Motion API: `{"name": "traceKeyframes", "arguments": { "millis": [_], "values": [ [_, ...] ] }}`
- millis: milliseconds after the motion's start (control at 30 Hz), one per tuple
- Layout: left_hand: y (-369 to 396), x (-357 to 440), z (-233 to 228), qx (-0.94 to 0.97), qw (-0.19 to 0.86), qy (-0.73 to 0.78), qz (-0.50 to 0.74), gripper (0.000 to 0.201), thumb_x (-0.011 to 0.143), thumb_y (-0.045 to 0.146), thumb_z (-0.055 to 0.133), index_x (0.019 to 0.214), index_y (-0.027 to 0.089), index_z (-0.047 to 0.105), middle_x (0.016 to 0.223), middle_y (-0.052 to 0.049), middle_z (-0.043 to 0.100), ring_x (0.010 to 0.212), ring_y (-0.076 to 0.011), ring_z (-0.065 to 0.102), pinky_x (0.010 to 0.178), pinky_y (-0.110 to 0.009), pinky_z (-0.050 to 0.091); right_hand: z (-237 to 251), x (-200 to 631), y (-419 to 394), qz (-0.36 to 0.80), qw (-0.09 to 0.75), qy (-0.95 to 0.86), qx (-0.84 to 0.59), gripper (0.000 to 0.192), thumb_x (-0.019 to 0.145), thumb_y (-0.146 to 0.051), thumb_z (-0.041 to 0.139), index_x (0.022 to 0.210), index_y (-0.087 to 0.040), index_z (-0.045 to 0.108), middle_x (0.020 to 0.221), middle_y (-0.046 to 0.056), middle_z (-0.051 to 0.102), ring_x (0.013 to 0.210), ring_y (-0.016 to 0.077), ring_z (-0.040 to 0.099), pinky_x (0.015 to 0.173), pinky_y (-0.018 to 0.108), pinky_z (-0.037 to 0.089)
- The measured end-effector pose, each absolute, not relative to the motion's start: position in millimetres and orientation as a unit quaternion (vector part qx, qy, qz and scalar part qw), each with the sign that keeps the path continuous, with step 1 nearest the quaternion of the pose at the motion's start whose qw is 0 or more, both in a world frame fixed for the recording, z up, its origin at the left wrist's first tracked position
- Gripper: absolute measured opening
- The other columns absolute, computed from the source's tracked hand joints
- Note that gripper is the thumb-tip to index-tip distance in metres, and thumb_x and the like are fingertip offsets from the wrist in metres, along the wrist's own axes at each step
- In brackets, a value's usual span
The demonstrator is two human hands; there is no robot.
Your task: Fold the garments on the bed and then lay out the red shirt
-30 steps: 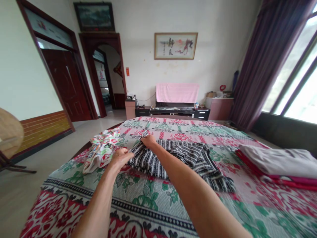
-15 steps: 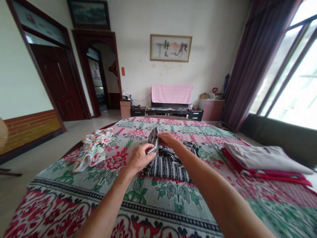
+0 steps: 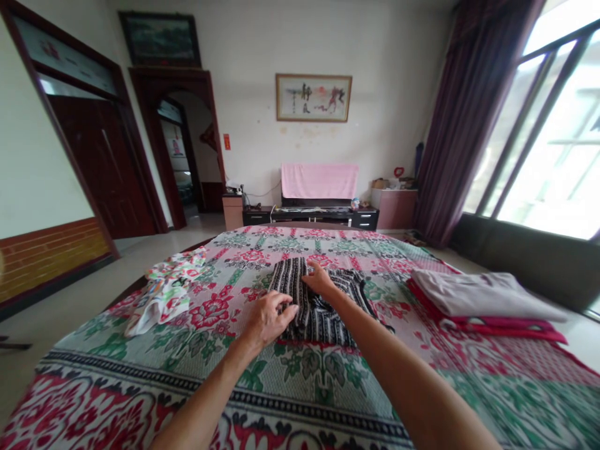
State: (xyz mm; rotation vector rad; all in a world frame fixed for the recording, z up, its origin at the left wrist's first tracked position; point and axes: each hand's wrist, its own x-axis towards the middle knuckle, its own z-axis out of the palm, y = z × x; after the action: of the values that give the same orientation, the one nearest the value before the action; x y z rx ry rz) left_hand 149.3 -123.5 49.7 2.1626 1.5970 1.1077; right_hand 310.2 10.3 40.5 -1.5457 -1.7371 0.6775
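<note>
A black-and-white striped garment lies partly folded on the floral bedspread, its left side turned over onto the middle. My left hand rests on the garment's near left edge with fingers curled against the fold. My right hand lies flat on top of the garment near its far edge, fingers spread. Neither hand lifts the cloth.
A crumpled colourful printed garment lies at the bed's left edge. Folded grey and red bedding is stacked at the right. Beyond the bed are a low TV stand with a pink cloth, a doorway left, and a curtained window right.
The striped garment's left part was folded rightward over the rest, making it narrower. Both hands moved right with it and now press on the folded cloth.
</note>
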Motion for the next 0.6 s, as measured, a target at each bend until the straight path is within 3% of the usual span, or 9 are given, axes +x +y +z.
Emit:
{"name": "traceKeyframes", "arguments": {
  "millis": [233,367,500,600],
  "values": [
    [-116.3,144.1,26.9,0.759,-0.027,0.544,0.357,0.025,0.082,0.031,0.058,0.1,0.018,0.07,0.112,-0.01,0.065,0.107,-0.0238,0.059,0.098,-0.037,0.046,45.5,309.5,2.9,0.156,0.245,-0.713,-0.639,0.053,0.071,-0.015,0.057,0.123,-0.015,0.058,0.099,0.008,0.069,0.092,0.021,0.064,0.083,0.028,0.047],
    [-110.8,142.7,13.9,0.765,-0.068,0.533,0.356,0.034,0.081,0.032,0.06,0.111,0.019,0.067,0.128,-0.011,0.057,0.122,-0.0278,0.05,0.107,-0.043,0.04,48.5,306.2,2.0,0.079,0.263,-0.73,-0.625,0.049,0.075,-0.017,0.054,0.124,-0.015,0.057,0.122,0.014,0.059,0.109,0.0237,0.058,0.093,0.03,0.043],
    [-108.3,140.4,5.4,0.777,-0.062,0.532,0.331,0.049,0.083,0.041,0.058,0.124,0.015,0.061,0.141,-0.014,0.046,0.132,-0.032,0.039,0.111,-0.048,0.035,55.4,299.1,8.6,0.05,0.267,-0.764,-0.586,0.047,0.081,-0.015,0.045,0.128,-0.017,0.055,0.131,0.013,0.053,0.12,0.0218,0.052,0.1,0.031,0.04],
    [-108.5,137.5,-1.2,0.79,-0.034,0.53,0.307,0.055,0.084,0.049,0.054,0.128,0.016,0.059,0.145,-0.014,0.043,0.136,-0.0336,0.034,0.111,-0.051,0.033,54.4,297.4,13.1,0.035,0.237,-0.826,-0.51,0.045,0.087,-0.02,0.042,0.131,-0.021,0.052,0.143,0.009,0.046,0.128,0.0225,0.043,0.104,0.04,0.036]
  ]
}}
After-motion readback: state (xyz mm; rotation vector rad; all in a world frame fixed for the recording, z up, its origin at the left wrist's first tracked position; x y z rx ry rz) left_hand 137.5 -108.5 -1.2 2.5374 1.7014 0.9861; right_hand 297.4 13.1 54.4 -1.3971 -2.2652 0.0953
